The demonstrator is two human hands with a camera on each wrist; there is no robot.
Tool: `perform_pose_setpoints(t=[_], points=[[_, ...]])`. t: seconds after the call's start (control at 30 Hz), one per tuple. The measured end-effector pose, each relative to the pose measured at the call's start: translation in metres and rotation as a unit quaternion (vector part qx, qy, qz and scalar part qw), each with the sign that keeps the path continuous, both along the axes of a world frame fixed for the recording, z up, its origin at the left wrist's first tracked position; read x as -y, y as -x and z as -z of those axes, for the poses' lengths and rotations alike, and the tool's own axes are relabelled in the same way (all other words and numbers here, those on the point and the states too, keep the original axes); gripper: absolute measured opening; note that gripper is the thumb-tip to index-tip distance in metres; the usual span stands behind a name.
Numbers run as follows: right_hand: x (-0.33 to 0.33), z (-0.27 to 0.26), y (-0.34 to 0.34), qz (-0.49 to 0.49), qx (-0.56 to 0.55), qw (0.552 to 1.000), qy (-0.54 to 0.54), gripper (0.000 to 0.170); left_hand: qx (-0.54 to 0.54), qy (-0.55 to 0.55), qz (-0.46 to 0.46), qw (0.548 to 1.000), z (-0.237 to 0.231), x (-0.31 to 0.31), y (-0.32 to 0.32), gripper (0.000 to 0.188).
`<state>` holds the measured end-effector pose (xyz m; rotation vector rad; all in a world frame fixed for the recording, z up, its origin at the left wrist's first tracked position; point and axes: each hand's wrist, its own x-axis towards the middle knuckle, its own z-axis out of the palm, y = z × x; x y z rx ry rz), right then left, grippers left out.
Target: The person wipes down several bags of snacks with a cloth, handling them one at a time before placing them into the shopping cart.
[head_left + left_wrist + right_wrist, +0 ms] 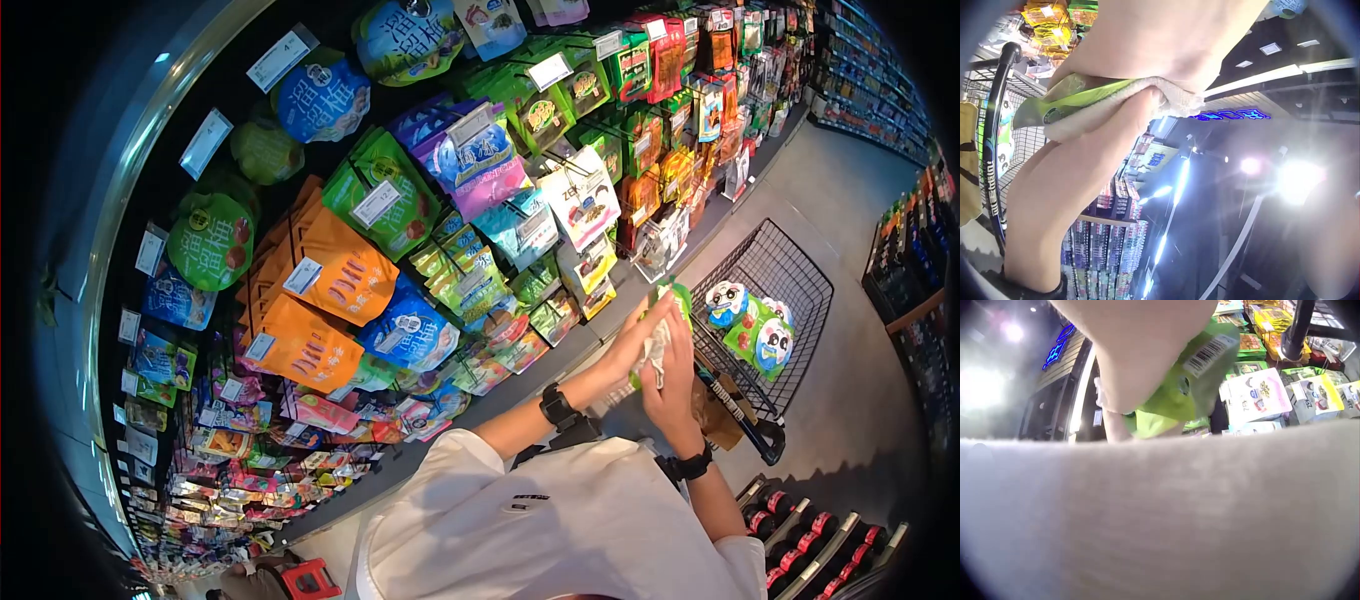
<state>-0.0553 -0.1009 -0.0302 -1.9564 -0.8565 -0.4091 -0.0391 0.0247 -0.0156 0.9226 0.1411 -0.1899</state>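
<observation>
Both hands come together at chest height around a green pouch [678, 298]. My left hand [622, 348] has it from the left. On the other side, my right hand [672, 388] grips it with long fingers reaching up along it. Pale crumpled material [655, 348] shows between the palms. From the left wrist, the green pouch [1082, 100] pokes out between the hands, with a fuzzy white layer [1175, 97] along it. A barcode is visible on the green pouch [1213, 356] in the right wrist view. The hands hide the middle of the pouch.
A black wire cart [810, 290] stands just beyond the hands, holding a green bag [745, 340] with panda faces. Hanging snack pouches [350, 270] fill the shelf on the left. Dark-lidded goods [800, 540] sit in a rack at lower right. Grey floor [850, 200] runs between shelves.
</observation>
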Motion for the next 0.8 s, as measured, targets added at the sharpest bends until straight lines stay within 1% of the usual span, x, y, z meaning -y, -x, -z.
perform_pose_setpoints(t=[0.03,0.13,0.17,0.23,0.27,0.3,0.33,0.4,0.43,0.47,0.5,0.53,0.6,0.63,0.73,0.77,0.8], points=[[0.000,-0.002,-0.001,-0.010,0.020,1.000,0.011,0.059,-0.006,0.002,-0.010,1.000,-0.004,-0.001,0.003,0.051],[0.008,-0.011,-0.003,0.007,0.017,0.999,0.032,0.059,-0.023,-0.049,0.055,0.997,0.007,-0.006,0.006,0.058],[0.009,-0.008,-0.007,0.039,0.021,0.999,0.007,0.056,0.010,-0.094,0.062,0.994,0.009,-0.005,0.008,0.062],[0.014,0.018,-0.021,0.052,-0.108,0.989,-0.089,0.055,0.073,-0.179,0.073,0.978,-0.014,0.002,0.017,0.069],[0.018,0.030,-0.025,0.057,-0.173,0.974,-0.135,0.054,0.060,-0.143,0.067,0.986,-0.015,0.005,0.018,0.069],[0.017,0.025,-0.026,0.052,-0.152,0.982,-0.097,0.055,0.047,-0.107,0.060,0.991,-0.015,0.006,0.017,0.068],[0.015,0.024,-0.022,0.059,-0.115,0.988,-0.085,0.056,0.034,-0.073,0.055,0.995,-0.015,0.005,0.016,0.068],[0.005,0.022,-0.013,0.075,-0.040,0.995,-0.061,0.058,0.014,-0.036,0.003,0.999,-0.014,0.004,0.012,0.062],[-0.002,0.010,-0.006,0.055,-0.053,0.994,-0.073,0.060,0.004,-0.018,-0.023,1.000,-0.013,0.003,0.008,0.059],[-0.008,0.010,0.000,0.041,-0.015,0.996,-0.083,0.059,-0.006,0.000,-0.048,0.999,-0.011,0.001,0.004,0.057],[-0.011,0.009,0.007,0.036,0.015,0.998,-0.050,0.057,-0.022,0.065,-0.012,0.998,-0.008,-0.009,-0.002,0.046],[-0.012,0.010,0.012,0.031,0.046,0.998,-0.016,0.055,-0.019,0.089,-0.026,0.996,-0.004,-0.010,-0.004,0.046],[-0.007,0.011,0.008,0.019,0.072,0.997,-0.001,0.053,-0.010,0.135,-0.053,0.989,-0.006,-0.007,-0.006,0.046],[-0.006,0.011,0.006,0.013,0.085,0.996,0.006,0.052,-0.033,0.154,-0.064,0.985,-0.013,-0.003,-0.004,0.046],[-0.001,-0.008,0.004,0.016,0.073,0.996,0.040,0.050,-0.061,0.231,-0.059,0.969,-0.019,0.002,0.002,0.048],[-0.001,-0.016,0.004,0.027,0.071,0.996,0.045,0.050,-0.055,0.220,-0.030,0.973,0.000,0.001,0.001,0.048],[0.000,-0.020,0.000,0.040,0.063,0.996,0.037,0.051,-0.055,0.164,-0.033,0.984,0.001,0.008,0.005,0.049]])
